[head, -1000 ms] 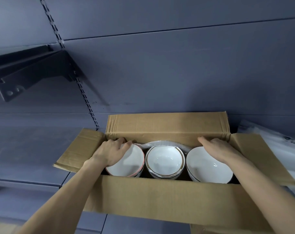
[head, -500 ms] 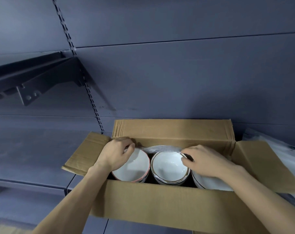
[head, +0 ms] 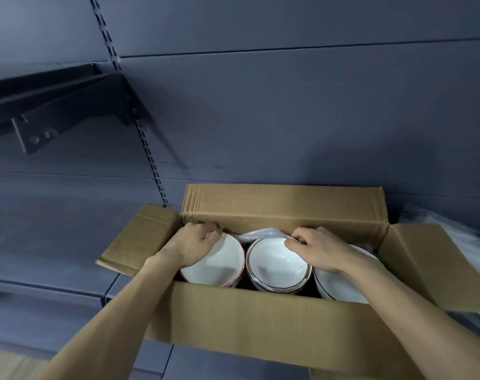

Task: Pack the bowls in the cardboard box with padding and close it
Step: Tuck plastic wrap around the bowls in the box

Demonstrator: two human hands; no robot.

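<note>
The box [head: 260, 322] stands open on the shelf [head: 68, 242] against its back wall, three bowls in a row inside. My left hand [head: 195, 248] curls closed over the far rim of the pink-rimmed bowl [head: 217, 270]. My right hand [head: 321, 249] pinches the clear padding [head: 260, 233] behind the middle bowl [head: 277, 266], wrist resting over the right bowl [head: 340, 289].

Right bowl [head: 340, 286] mostly hidden under right hand [head: 319, 249]; left hand [head: 193, 246] covers pink-rimmed bowl [head: 219, 266] far edge. Plastic padding [head: 263, 233] extent unclear. Box flap [head: 436, 267] cut by right edge.
</note>
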